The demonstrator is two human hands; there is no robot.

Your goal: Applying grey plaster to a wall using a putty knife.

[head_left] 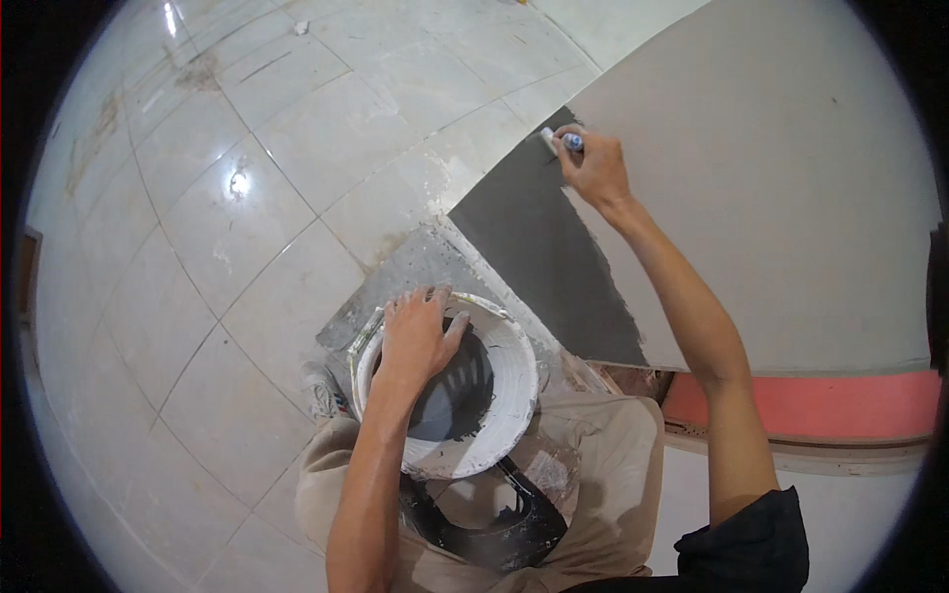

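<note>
In my right hand [596, 170] is a paintbrush [574, 142] with a blue-and-white handle end; my fingers hide most of it. Its pale working end meets the upper left edge of a large light grey panel [751, 188]. A dark grey coat [549, 247] covers a ragged strip along that panel's left side. My left hand [418, 331] is closed over the far rim of a white bucket [519, 366], fingers hooked outside and thumb toward the inside. Dark grey paint [457, 400] lies in the bucket and smears its inner wall.
The bucket stands between my legs [613, 465], with a black curved thing [524, 544] just below it. A shoe [323, 390] is at its left. Beyond lies a paint-spattered grey slab [381, 282]. Pale floor tiles [267, 188] fill the left; a red strip [811, 405] runs under the panel.
</note>
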